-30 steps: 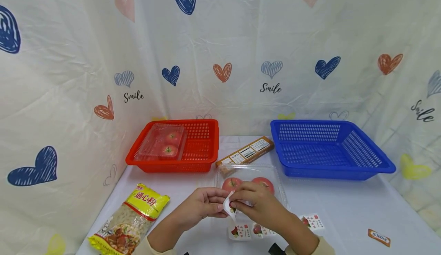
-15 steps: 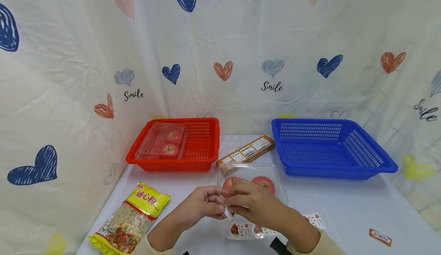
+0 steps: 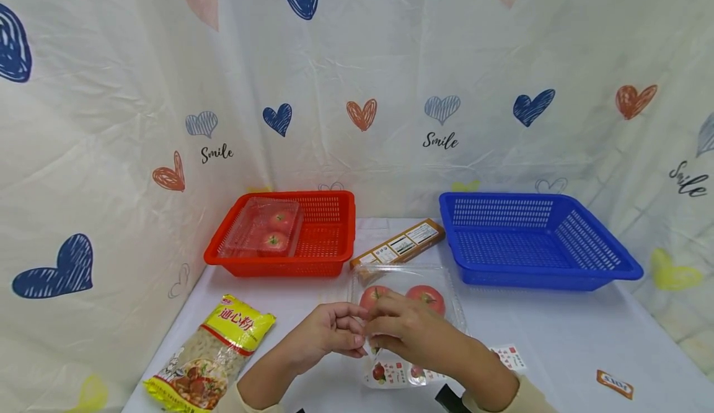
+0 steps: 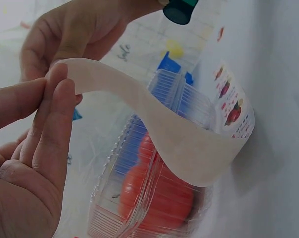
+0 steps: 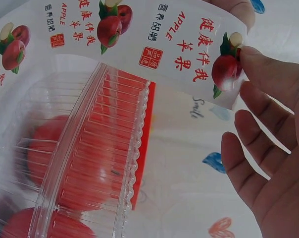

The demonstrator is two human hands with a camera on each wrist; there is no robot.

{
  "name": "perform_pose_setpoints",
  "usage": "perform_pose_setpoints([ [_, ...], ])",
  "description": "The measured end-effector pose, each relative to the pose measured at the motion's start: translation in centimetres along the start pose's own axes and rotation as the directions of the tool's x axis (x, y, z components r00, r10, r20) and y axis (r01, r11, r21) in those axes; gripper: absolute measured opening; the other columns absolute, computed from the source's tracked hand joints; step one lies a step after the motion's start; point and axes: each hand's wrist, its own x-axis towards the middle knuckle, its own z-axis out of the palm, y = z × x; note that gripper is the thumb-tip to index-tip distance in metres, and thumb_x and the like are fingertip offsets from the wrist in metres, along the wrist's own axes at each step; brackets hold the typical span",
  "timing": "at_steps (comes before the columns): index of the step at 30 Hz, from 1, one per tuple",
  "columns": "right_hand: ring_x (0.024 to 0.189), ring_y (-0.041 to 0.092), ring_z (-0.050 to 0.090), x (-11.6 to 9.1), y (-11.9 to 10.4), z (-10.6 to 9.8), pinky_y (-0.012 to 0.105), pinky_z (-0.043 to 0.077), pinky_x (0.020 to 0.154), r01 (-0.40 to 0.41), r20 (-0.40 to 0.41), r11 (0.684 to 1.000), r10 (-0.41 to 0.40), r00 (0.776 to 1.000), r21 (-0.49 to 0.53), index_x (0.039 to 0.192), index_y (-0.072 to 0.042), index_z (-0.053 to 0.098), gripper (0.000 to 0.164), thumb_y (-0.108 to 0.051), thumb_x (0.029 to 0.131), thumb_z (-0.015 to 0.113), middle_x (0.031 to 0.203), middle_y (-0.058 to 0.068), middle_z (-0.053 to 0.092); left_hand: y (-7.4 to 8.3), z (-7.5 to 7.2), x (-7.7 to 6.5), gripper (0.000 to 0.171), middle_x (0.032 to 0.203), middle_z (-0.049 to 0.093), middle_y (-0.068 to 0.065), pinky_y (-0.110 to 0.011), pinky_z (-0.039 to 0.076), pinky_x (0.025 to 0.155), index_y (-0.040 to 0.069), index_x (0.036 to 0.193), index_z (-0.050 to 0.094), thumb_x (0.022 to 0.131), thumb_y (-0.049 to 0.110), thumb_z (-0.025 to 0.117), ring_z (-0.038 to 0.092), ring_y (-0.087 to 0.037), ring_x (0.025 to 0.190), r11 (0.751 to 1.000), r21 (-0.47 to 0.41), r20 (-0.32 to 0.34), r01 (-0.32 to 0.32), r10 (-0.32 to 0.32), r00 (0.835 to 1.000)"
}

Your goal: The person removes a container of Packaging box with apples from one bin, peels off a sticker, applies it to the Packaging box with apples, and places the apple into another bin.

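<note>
Clear apple box (image 3: 415, 271): on the white counter (image 3: 558, 332), red apples (image 3: 426, 298) visible through the plastic.
Label strip (image 5: 181, 67): held up over the near side of the clear apple box, then curling down to the counter just in front of it; apple pictures and red lettering on one face, plain white on the other.
Right hand (image 3: 415, 332): above the near side of the clear apple box, thumb and fingertip closed in a pinch on the strip's raised end, remaining fingers (image 5: 243, 171) loosely spread.
Left hand (image 3: 329, 332): above the near left corner of the clear apple box, fingers nearly straight, tips at the same raised end; pinching or only touching, cannot tell.
Red basket (image 3: 334, 269): behind and left of the clear apple box, with a second apple box (image 3: 237, 242) inside.
Blue basket (image 3: 558, 279): behind and right of the clear apple box.
Brown carton (image 3: 415, 239): just behind the clear apple box.
Pasta bag (image 3: 214, 348): left of the clear apple box.
Risk of tearing: likeliest from a sharp pull between both hands.
Risk of sticking askew: possible from the curled slack brushing the clear apple box, or from adhesive clinging to fingertips.
</note>
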Motion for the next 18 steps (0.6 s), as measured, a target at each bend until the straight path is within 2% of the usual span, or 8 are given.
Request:
perform_pose_setpoints([
  [9, 0.089, 0.005, 0.055, -0.12, 0.09, 0.17, 0.011, 0.048, 0.08, 0.034, -0.032, 0.999, -0.034, 0.999, 0.003, 0.092, -0.018, 0.073, 0.021, -0.006, 0.077, 0.082, 0.096, -0.006, 0.057, 0.08, 0.21, -0.16, 0.036, 0.093, 0.068, -0.008, -0.04, 0.056, 0.08, -0.008, 0.124, 0.055, 0.091, 0.001, 0.065, 0.069, -0.018, 0.079, 0.999, 0.007, -0.049, 0.031, -0.031, 0.998],
  [14, 0.087, 0.006, 0.057, -0.23, 0.12, 0.23, 0.012, 0.049, 0.08, 0.027, -0.046, 0.999, -0.025, 0.999, 0.024, 0.089, -0.017, 0.073, 0.023, -0.003, 0.075, 0.082, 0.095, -0.006, 0.058, 0.1, 0.11, -0.36, 0.033, 0.094, 0.067, -0.01, -0.04, 0.056, 0.08, -0.013, 0.121, 0.057, 0.09, -0.003, 0.063, 0.069, -0.018, 0.079, 0.999, 0.04, -0.07, 0.029, -0.026, 0.997],
  [18, 0.088, 0.008, 0.058, -0.38, 0.17, 0.16, 0.014, 0.049, 0.081, 0.017, -0.051, 0.999, -0.015, 0.999, 0.05, 0.091, -0.016, 0.072, 0.025, 0.0, 0.075, 0.082, 0.098, -0.006, 0.059, 0.24, -0.08, -0.51, 0.033, 0.093, 0.066, -0.01, -0.04, 0.056, 0.08, -0.013, 0.12, 0.058, 0.089, -0.002, 0.063, 0.068, -0.018, 0.079, 0.997, 0.062, -0.09, 0.037, -0.031, 0.996],
])
